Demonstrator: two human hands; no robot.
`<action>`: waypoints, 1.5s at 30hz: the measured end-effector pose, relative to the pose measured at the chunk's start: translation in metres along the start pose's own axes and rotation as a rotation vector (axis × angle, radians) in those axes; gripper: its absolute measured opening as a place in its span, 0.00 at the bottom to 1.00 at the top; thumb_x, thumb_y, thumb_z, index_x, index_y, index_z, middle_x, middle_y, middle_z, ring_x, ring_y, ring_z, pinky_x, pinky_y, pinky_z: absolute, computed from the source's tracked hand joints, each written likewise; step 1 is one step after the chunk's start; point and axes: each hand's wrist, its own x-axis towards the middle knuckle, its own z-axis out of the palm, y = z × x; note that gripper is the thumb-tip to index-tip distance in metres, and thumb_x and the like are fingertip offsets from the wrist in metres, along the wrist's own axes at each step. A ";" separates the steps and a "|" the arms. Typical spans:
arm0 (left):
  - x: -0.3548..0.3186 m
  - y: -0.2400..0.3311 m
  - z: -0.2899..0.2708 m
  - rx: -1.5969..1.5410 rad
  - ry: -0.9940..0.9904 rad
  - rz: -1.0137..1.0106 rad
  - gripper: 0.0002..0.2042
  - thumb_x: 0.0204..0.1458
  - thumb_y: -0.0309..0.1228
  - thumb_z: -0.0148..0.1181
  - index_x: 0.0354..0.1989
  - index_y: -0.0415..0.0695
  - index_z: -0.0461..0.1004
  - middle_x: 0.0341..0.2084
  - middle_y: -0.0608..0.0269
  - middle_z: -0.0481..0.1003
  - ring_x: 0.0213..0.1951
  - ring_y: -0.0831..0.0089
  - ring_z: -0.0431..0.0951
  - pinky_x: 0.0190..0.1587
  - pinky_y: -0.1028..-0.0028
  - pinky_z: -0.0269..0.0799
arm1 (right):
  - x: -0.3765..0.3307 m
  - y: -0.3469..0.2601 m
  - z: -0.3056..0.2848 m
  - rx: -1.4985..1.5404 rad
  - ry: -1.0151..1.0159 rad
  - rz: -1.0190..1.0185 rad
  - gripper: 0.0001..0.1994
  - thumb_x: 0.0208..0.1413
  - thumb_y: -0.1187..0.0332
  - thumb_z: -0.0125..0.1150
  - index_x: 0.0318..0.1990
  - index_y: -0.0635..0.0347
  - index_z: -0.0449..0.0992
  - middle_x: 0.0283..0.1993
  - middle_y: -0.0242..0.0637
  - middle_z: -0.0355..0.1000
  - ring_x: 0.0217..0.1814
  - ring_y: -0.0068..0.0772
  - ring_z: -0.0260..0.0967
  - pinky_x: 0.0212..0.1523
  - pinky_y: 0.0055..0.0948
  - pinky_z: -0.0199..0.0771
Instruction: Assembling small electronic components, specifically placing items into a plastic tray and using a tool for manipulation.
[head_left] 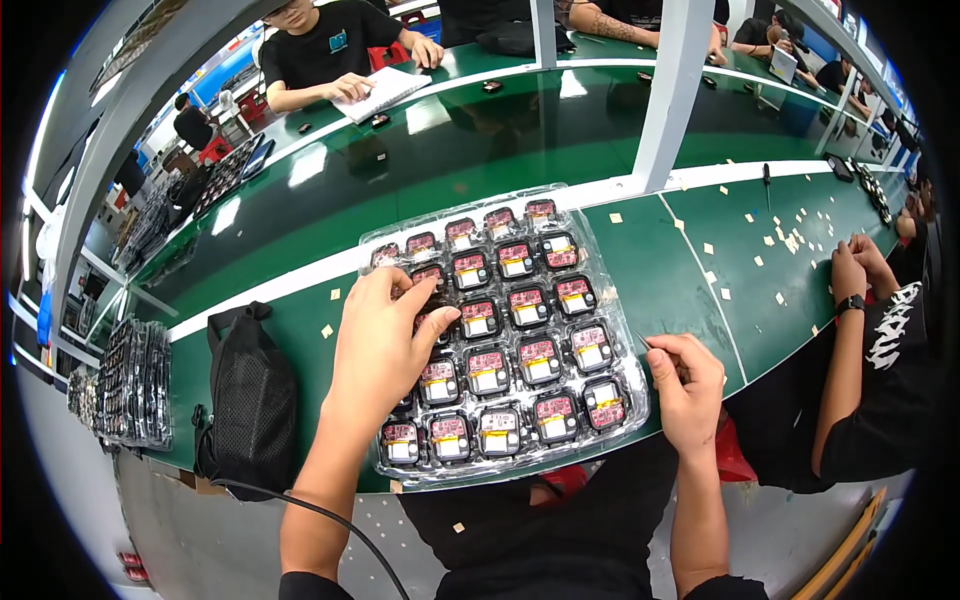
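Note:
A clear plastic blister tray [617, 330] lies on the green work table [470, 170] in front of me. Its pockets hold several small black round parts with red circuit boards and yellow-white labels [530, 306]. My left hand [385, 335] rests on the tray's left columns, fingertips pressing on a part near the upper left, thumb spread toward the middle. My right hand [688, 385] is curled at the tray's right edge, pinching a thin dark pointed tool [648, 344] whose tip points at the tray.
A black mesh bag [245, 395] with a cable sits left of the tray. Stacked trays [135, 385] stand at the far left. Small tan paper scraps [775, 240] litter the table's right. A person's hands [860, 265] work at the right; another person with a notebook [385, 92] sits across.

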 end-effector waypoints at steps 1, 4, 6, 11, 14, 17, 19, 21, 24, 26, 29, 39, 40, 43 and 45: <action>-0.002 0.001 -0.001 0.041 -0.005 0.011 0.19 0.52 0.38 0.71 0.48 0.37 0.82 0.39 0.54 0.74 0.46 0.54 0.74 0.52 0.60 0.70 | -0.001 0.000 0.000 0.008 -0.004 -0.005 0.06 0.61 0.76 0.67 0.42 0.69 0.81 0.30 0.34 0.73 0.27 0.20 0.63 0.28 0.22 0.63; 0.000 0.001 -0.006 0.094 -0.059 0.036 0.22 0.55 0.41 0.69 0.53 0.39 0.81 0.44 0.53 0.73 0.51 0.54 0.72 0.55 0.59 0.69 | 0.000 0.001 -0.001 -0.001 -0.022 -0.053 0.06 0.63 0.77 0.64 0.44 0.73 0.80 0.32 0.32 0.70 0.27 0.17 0.64 0.28 0.20 0.62; -0.001 -0.001 -0.009 0.096 -0.078 0.055 0.22 0.56 0.41 0.68 0.53 0.38 0.81 0.48 0.51 0.73 0.53 0.53 0.72 0.59 0.59 0.67 | -0.001 -0.002 0.000 -0.009 -0.013 -0.037 0.06 0.62 0.77 0.65 0.43 0.71 0.80 0.31 0.33 0.72 0.27 0.18 0.64 0.28 0.21 0.63; -0.008 -0.008 -0.007 0.159 -0.168 0.077 0.25 0.62 0.43 0.60 0.62 0.39 0.75 0.62 0.47 0.70 0.67 0.45 0.65 0.71 0.51 0.56 | -0.004 0.000 0.000 0.002 -0.020 -0.005 0.06 0.61 0.77 0.66 0.43 0.69 0.81 0.31 0.35 0.73 0.27 0.20 0.64 0.28 0.22 0.63; -0.009 -0.005 -0.009 0.121 -0.239 0.031 0.26 0.64 0.44 0.58 0.65 0.40 0.71 0.67 0.48 0.67 0.72 0.44 0.59 0.74 0.47 0.51 | -0.002 0.001 0.000 0.021 -0.007 -0.006 0.06 0.60 0.77 0.66 0.43 0.69 0.81 0.31 0.35 0.73 0.27 0.20 0.63 0.29 0.21 0.63; -0.012 -0.006 -0.008 0.134 -0.252 0.024 0.28 0.65 0.45 0.57 0.68 0.39 0.67 0.69 0.46 0.64 0.74 0.45 0.57 0.74 0.46 0.50 | -0.003 0.002 0.001 0.006 -0.017 -0.016 0.06 0.61 0.77 0.66 0.44 0.69 0.81 0.31 0.34 0.73 0.27 0.19 0.63 0.29 0.21 0.63; -0.014 -0.007 -0.005 0.135 -0.249 0.027 0.29 0.65 0.45 0.56 0.69 0.39 0.66 0.70 0.45 0.64 0.74 0.46 0.57 0.74 0.46 0.50 | -0.004 0.003 0.000 0.046 -0.009 0.006 0.06 0.62 0.77 0.65 0.44 0.70 0.81 0.31 0.33 0.72 0.28 0.17 0.63 0.29 0.20 0.63; -0.017 -0.011 0.000 0.100 -0.234 0.030 0.30 0.67 0.45 0.53 0.70 0.37 0.62 0.71 0.43 0.62 0.74 0.46 0.57 0.74 0.46 0.50 | -0.005 0.003 -0.001 0.065 -0.010 0.027 0.06 0.62 0.77 0.65 0.44 0.70 0.81 0.31 0.32 0.72 0.28 0.17 0.63 0.29 0.20 0.62; -0.019 -0.013 0.000 0.131 -0.241 0.030 0.30 0.68 0.46 0.50 0.71 0.36 0.61 0.71 0.41 0.61 0.73 0.46 0.58 0.74 0.46 0.49 | -0.004 0.004 -0.001 0.091 -0.014 0.055 0.07 0.62 0.77 0.65 0.45 0.71 0.81 0.32 0.31 0.71 0.28 0.16 0.62 0.29 0.20 0.62; -0.018 -0.014 0.002 0.143 -0.246 0.038 0.30 0.68 0.46 0.49 0.71 0.36 0.61 0.71 0.41 0.60 0.74 0.45 0.57 0.74 0.47 0.49 | -0.006 0.004 0.000 0.094 -0.020 0.066 0.07 0.62 0.77 0.65 0.45 0.71 0.81 0.32 0.31 0.71 0.28 0.16 0.62 0.29 0.19 0.62; -0.018 -0.015 0.003 0.144 -0.252 0.037 0.30 0.68 0.46 0.49 0.71 0.36 0.62 0.72 0.42 0.60 0.74 0.45 0.57 0.75 0.48 0.49 | -0.004 0.004 0.001 0.121 0.004 0.069 0.07 0.63 0.77 0.65 0.45 0.71 0.81 0.32 0.31 0.71 0.28 0.15 0.62 0.29 0.19 0.62; -0.019 -0.011 0.001 0.082 -0.217 -0.002 0.29 0.66 0.45 0.53 0.69 0.36 0.65 0.70 0.43 0.63 0.73 0.47 0.59 0.75 0.49 0.49 | -0.003 0.003 0.000 0.070 -0.004 0.056 0.06 0.63 0.77 0.64 0.44 0.71 0.81 0.31 0.31 0.71 0.28 0.16 0.62 0.29 0.19 0.62; -0.018 -0.010 0.002 0.079 -0.217 -0.001 0.29 0.66 0.45 0.53 0.69 0.36 0.65 0.70 0.43 0.63 0.73 0.47 0.59 0.75 0.49 0.49 | -0.004 0.004 0.000 0.059 -0.009 0.060 0.06 0.63 0.77 0.64 0.44 0.71 0.81 0.31 0.31 0.71 0.28 0.16 0.62 0.30 0.19 0.63; -0.017 -0.008 -0.003 0.079 -0.226 -0.014 0.29 0.65 0.45 0.54 0.68 0.36 0.66 0.69 0.44 0.64 0.72 0.47 0.60 0.75 0.50 0.50 | -0.004 0.002 0.001 0.067 -0.003 0.063 0.06 0.63 0.76 0.64 0.44 0.71 0.81 0.32 0.31 0.72 0.28 0.16 0.63 0.30 0.19 0.63; -0.017 -0.008 -0.004 0.062 -0.220 -0.008 0.29 0.65 0.45 0.54 0.67 0.36 0.67 0.69 0.44 0.65 0.71 0.48 0.62 0.74 0.49 0.49 | -0.005 0.002 0.000 0.054 -0.010 0.062 0.07 0.63 0.76 0.64 0.44 0.71 0.81 0.32 0.31 0.72 0.29 0.16 0.63 0.30 0.19 0.63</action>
